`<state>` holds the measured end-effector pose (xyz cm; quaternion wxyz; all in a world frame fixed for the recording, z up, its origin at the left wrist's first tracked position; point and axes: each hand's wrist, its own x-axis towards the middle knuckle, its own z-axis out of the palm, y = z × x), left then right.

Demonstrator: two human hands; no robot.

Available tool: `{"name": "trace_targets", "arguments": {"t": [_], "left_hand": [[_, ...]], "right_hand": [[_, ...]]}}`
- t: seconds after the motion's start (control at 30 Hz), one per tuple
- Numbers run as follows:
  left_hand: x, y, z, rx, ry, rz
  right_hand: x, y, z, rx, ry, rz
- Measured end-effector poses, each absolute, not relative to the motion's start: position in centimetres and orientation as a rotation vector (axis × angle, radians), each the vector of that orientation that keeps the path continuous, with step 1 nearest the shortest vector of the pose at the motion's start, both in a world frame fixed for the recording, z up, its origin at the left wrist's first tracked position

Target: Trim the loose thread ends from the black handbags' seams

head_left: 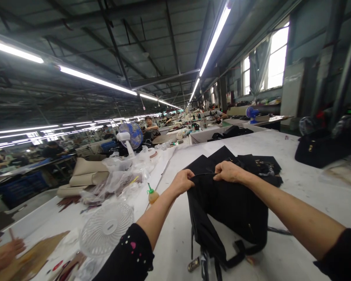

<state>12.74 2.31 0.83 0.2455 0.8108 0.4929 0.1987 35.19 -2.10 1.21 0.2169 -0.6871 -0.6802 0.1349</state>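
A black bag [236, 207] lies on the white table [169, 238] in front of me, its straps and metal fittings hanging toward the near side. My left hand [183, 182] pinches the far left corner of its edge, fingers closed. A short way to the right, my right hand [228, 171] grips the same edge between thumb and fingers. Just beyond both hands, black pieces [260, 164] with gold-coloured fittings lie in a stack, partly hidden by the bag.
A glue bottle with a green tip [152, 194] and a white fan [108, 228] stand left. Behind them lie clear plastic wrapping [125, 175] and beige material [89, 175]. Another person's hand [13, 249] is at lower left. A black handbag [321, 146] sits at right.
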Motion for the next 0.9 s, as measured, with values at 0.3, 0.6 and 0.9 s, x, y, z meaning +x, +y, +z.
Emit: {"name": "trace_targets", "arguments": {"t": [0.3, 0.6, 0.9], "left_hand": [[14.9, 2.3, 0.8, 2.224, 1.324, 0.614], [15.1, 2.0, 1.2, 2.27, 1.394, 0.629], [15.1, 3.0, 0.3, 2.331, 1.427, 0.664]], "right_hand": [[36.8, -1.1, -0.9, -1.652, -1.901, 0.39], [36.0, -1.0, -0.2, -1.76, -1.917, 0.326], [34.8, -0.4, -0.2, -1.747, -1.923, 0.25]]}}
